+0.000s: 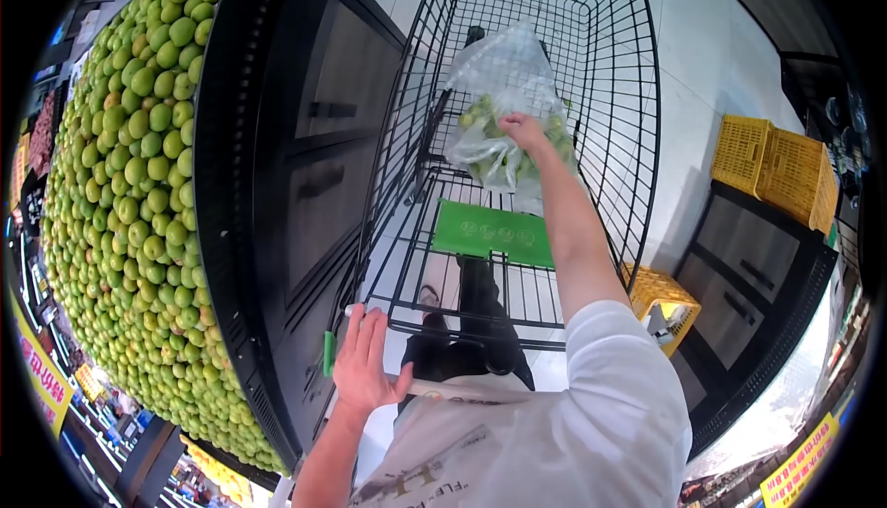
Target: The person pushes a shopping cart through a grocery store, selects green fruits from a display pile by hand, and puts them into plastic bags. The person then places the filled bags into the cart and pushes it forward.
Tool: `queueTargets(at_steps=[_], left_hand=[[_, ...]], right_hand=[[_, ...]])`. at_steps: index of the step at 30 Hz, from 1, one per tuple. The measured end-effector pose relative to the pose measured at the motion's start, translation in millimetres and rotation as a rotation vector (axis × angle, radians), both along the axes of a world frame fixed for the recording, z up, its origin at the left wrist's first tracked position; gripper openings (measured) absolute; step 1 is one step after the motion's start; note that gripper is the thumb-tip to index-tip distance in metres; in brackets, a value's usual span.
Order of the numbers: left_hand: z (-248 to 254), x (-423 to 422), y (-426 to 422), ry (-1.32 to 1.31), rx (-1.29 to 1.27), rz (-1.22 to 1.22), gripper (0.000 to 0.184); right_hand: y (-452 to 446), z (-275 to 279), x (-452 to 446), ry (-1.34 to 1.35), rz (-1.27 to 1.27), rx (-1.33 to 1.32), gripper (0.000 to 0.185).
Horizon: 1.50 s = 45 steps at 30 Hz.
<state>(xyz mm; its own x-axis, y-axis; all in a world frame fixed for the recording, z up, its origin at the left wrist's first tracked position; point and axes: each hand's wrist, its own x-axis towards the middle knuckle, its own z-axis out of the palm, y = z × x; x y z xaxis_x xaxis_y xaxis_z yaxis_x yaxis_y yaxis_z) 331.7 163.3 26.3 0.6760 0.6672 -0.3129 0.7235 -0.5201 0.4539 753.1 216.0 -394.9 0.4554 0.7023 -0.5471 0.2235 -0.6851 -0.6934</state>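
Note:
My right hand [524, 129] reaches into the shopping cart [605, 129] with its fingers closed on a clear plastic bag [506, 60]. Green round fruit [480, 118] shows through the bag, which lies in the cart basket near the green panel [494, 233]. The bag's upper part spreads loosely away from me. My left hand [363, 360] is at the near left corner of the cart, beside the green handle end [329, 354]. Its fingers are stretched out and the thumb stands apart. Whether the palm touches the handle is hidden.
A large sloping heap of green fruit [139, 175] fills the display on the left, above black cabinets [337, 74] close to the cart's side. On the right stand yellow crates [771, 166] on a dark cabinet [739, 259], with another yellow crate [661, 296] low beside the cart.

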Motion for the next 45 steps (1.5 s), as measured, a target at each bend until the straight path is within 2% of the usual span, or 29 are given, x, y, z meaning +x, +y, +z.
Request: queueTargets(at_steps=[1,2,5,7,11,14,16,20,24,32,34,38,40,42,45], left_hand=[[-1,-1,0,-0.014,-0.018,0.001,0.079],[-1,-2,1,-0.012,-0.014,0.000,0.079],[0,-2,1,-0.003,-0.010,0.003,0.079],[1,-2,1,0.001,-0.014,0.009,0.079],[0,-3,1,-0.012,-0.018,0.013,0.079],[-1,-6,-1,-0.016,0.001,0.024,0.078],[-2,-6,0,-0.033,0.005,0.030,0.078],[-1,-7,4,-0.024,0.039,0.004,0.078],[2,-6,6,-0.020,0.034,0.009,0.077],[-2,-16,7,-0.024,0.062,-0.004,0.077],[-1,-17,9,-0.020,0.061,0.004,0.077],[0,-19,9,-0.043,0.033,0.008,0.080],[4,-19,14,-0.051,0.015,0.015,0.079],[-1,-22,15,-0.064,0.055,0.002,0.080],[2,-23,16,-0.064,0.050,0.024,0.081]], right_hand=[[1,1,-3,0.139,0.002,-0.024,0.032],[4,3,-7,0.141,0.002,-0.020,0.032],[11,-4,-17,0.050,0.040,0.041,0.027],[14,-8,-21,-0.176,0.040,-0.067,0.026],[13,-8,-19,-0.227,0.131,-0.115,0.027],[17,5,-19,-0.293,0.074,0.002,0.026],[28,23,-8,-0.161,-0.085,0.090,0.024],[47,54,7,-0.182,-0.129,0.131,0.030],[59,117,10,-0.251,-0.111,0.100,0.024],[35,178,54,-0.463,-0.077,0.156,0.025],[24,228,56,-0.525,-0.148,0.300,0.026],[-2,316,35,-0.598,-0.103,0.419,0.027],[-9,354,2,-0.168,-0.170,0.545,0.026],[-20,389,-34,-0.063,-0.078,0.433,0.025],[-36,419,-103,0.145,0.075,0.509,0.026]])
